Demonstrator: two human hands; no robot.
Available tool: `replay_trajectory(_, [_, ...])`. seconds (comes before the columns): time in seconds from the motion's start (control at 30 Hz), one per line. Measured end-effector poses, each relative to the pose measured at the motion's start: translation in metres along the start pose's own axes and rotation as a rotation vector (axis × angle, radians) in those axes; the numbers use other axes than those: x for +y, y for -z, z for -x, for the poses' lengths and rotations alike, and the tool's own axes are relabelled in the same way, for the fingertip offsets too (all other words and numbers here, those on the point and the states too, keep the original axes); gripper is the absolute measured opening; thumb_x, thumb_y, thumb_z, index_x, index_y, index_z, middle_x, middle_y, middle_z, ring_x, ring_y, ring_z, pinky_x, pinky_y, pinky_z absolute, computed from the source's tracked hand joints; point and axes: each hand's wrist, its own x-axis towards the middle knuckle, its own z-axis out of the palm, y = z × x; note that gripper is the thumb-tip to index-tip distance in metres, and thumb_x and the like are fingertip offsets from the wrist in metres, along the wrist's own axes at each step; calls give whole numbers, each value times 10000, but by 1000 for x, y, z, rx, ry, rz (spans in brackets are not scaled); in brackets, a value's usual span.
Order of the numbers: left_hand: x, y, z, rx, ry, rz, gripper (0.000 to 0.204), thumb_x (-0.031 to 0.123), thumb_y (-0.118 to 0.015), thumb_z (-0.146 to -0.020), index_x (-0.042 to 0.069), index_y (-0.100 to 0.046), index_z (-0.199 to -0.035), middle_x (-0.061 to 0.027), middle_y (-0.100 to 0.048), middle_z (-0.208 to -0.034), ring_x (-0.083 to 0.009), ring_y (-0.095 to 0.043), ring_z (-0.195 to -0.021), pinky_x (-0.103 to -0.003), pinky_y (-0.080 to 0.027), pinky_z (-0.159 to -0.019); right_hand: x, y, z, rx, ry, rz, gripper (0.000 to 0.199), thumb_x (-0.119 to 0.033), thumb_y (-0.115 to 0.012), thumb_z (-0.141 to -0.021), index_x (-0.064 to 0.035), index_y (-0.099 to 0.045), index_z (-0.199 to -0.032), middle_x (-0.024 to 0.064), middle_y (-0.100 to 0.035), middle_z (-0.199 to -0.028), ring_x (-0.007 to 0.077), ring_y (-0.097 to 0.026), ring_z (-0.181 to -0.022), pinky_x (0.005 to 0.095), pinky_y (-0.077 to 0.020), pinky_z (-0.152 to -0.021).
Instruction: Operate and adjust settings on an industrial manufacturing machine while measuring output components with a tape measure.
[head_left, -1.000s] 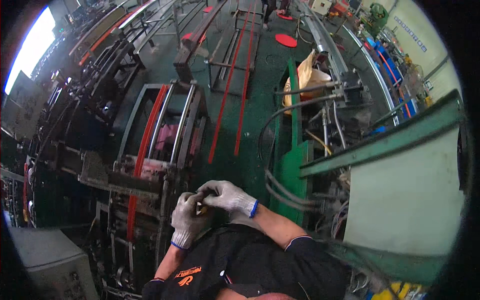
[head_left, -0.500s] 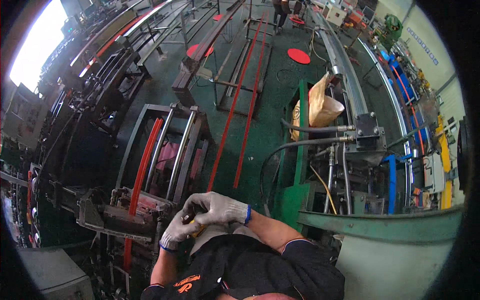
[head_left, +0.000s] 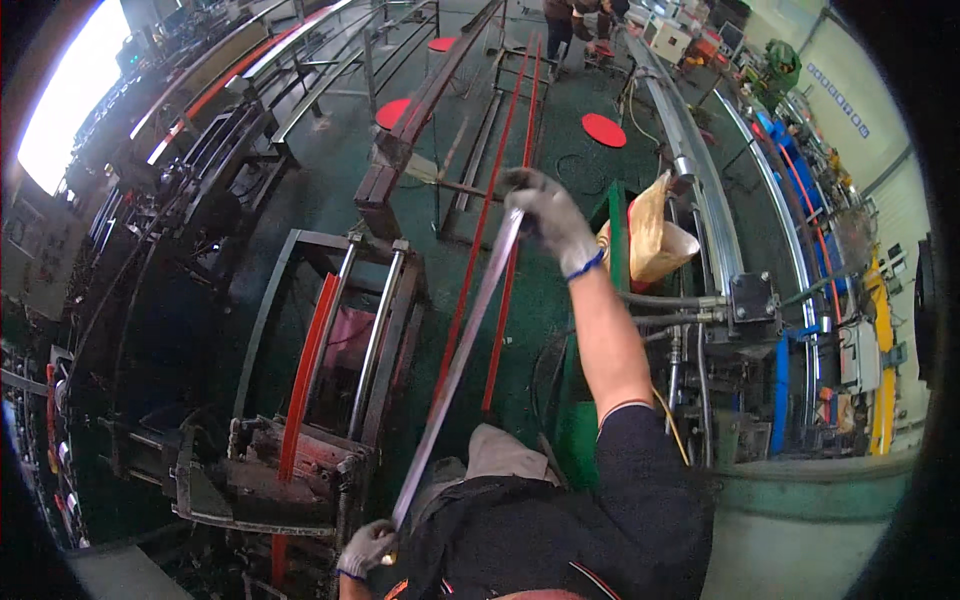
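Note:
A long silvery tape from a tape measure [head_left: 460, 365] is stretched slantwise across the view. My right hand [head_left: 555, 220], in a grey-white knit glove with a blue cuff, is raised and closed on its far end. At the lower end my left hand [head_left: 368, 548], gloved alike, is closed round the tape measure's case, of which only a small yellowish bit shows. The case is otherwise hidden by the glove. Left of the tape, a red bar [head_left: 310, 380] runs through a dark metal machine, apart from both hands.
Two steel guide rods [head_left: 376, 318] stand in the machine frame at left. Long red strips [head_left: 497, 345] run away on a low rack. A green frame [head_left: 615, 235] with a paper sack [head_left: 655, 240] and black hoses is at right. Another person [head_left: 565, 28] works at the far end.
My hands were together at my waist, round the yellow tape measure. Now the right hand has gone up and forward with the tape's end, and the left has moved down; the tape is drawn out.

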Motion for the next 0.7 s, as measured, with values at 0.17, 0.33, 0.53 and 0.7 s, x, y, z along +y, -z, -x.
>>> replay_trajectory(0.17, [-28, -21, -1, -15, 8, 14, 389, 262, -672, -945, 51, -669, -1272, -1, -677, -823, -109, -562, -658, -301, -459, -565, 74, 35, -72, 210, -159, -126, 265, -243, -645, -904, -110, -705, -1125, -20, -641, -846, 105, -599, -770, 286, -498, -689])
replay_trajectory(0.33, [113, -23, -33, 111, 106, -254, 374, 376, -617, -929, 75, -727, -1121, -147, -713, -857, -224, -673, -767, -364, -526, -723, 230, 27, -14, -92, -448, 97, 475, -583, -481, -1013, -142, -657, -1017, 9, -646, -849, 138, -603, -767, 328, -495, -670])
replay_trajectory(0.53, [184, -31, -127, 272, 58, -251, 420, 418, -549, -914, 99, -729, -1118, -203, -718, -1084, -396, -677, -1045, -462, -537, -891, 247, -78, 124, -885, -915, 368, 428, -421, -576, -1007, -72, -714, -1213, 86, -714, -1188, 204, -651, -1101, 358, -502, -995])
replay_trajectory(0.7, [207, -38, -123, 317, -72, -211, 414, 403, -536, -907, 104, -723, -1123, -184, -726, -1057, -398, -677, -1021, -472, -529, -871, 224, -65, 95, -859, -688, 313, 380, -321, -463, -1052, -98, -707, -1240, 97, -716, -1180, 217, -641, -1109, 344, -478, -997])
